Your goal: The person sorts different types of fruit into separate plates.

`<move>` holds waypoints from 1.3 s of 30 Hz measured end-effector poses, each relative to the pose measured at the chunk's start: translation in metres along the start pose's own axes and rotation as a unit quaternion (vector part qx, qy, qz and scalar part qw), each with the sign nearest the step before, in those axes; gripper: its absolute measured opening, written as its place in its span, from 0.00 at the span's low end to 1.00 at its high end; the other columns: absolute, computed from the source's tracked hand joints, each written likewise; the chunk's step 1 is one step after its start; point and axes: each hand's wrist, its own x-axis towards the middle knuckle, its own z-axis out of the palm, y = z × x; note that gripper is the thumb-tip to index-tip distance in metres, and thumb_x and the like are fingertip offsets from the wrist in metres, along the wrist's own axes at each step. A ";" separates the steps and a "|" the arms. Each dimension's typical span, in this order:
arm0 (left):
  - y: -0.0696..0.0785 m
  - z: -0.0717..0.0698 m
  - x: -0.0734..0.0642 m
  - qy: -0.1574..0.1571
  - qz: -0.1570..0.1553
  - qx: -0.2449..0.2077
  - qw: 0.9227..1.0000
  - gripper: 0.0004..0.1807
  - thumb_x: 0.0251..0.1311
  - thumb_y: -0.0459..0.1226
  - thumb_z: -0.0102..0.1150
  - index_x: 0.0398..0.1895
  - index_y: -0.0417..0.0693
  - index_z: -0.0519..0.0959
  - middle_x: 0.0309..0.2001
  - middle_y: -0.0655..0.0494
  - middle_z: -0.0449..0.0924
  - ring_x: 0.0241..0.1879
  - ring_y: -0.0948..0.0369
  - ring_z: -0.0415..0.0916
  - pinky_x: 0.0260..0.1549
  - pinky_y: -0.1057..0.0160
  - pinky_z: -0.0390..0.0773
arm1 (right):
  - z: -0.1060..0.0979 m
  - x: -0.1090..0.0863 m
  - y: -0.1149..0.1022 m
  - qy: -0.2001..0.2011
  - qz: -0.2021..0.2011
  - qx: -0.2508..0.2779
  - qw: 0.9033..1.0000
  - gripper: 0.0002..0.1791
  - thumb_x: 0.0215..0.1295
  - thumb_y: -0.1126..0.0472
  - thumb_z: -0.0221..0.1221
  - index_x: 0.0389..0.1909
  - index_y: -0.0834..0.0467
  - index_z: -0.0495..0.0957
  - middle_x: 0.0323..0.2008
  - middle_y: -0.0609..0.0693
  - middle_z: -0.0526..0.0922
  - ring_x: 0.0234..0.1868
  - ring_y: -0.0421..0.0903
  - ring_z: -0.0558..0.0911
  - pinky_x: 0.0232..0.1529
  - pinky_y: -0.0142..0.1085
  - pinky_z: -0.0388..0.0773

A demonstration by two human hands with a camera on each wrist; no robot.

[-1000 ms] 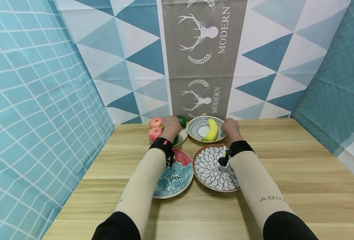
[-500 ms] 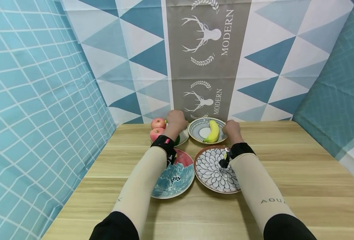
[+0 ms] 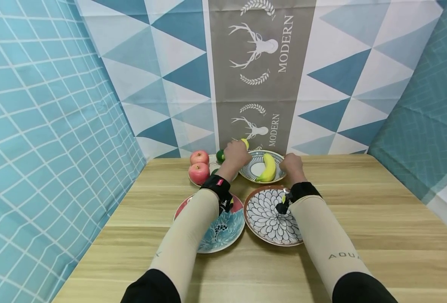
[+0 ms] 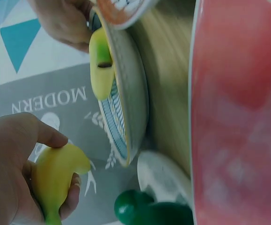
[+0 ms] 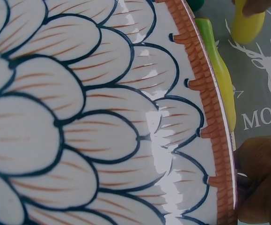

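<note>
My left hand [image 3: 237, 155] grips a yellow banana [image 4: 60, 173], raised between the fruit plate and the blue-striped plate [image 3: 254, 176]. Its tip pokes out above the knuckles in the head view. On the striped plate lies another banana [image 3: 267, 167]. My right hand [image 3: 292, 166] holds that plate by its right rim, fingers curled at the edge; in the right wrist view the flower plate partly hides the hand. Two red apples [image 3: 198, 173] and dark green rounded pieces [image 4: 140, 208] are on the small white fruit plate [image 4: 161, 173] at the back left.
In front, a teal and red plate [image 3: 223, 231] lies partly under my left forearm. Beside it is the brown-rimmed flower plate [image 3: 270, 216], under my right wrist. A patterned cloth backdrop [image 3: 185, 75] rises right behind the wooden table [image 3: 379, 210].
My left hand has risen from the fruit plate with the banana and moved right, toward the striped plate. The apples show more fully. My right hand stays at the striped plate's rim.
</note>
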 end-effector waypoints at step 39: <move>0.027 0.035 -0.014 -0.098 0.087 0.022 0.991 0.11 0.59 0.48 0.59 0.37 0.52 0.75 0.36 0.56 0.76 0.34 0.60 0.74 0.30 0.60 0.75 | 0.000 -0.001 -0.002 -0.004 0.013 0.002 1.000 0.11 0.59 0.68 0.52 0.39 0.70 0.77 0.39 0.66 0.79 0.38 0.59 0.75 0.41 0.46 0.76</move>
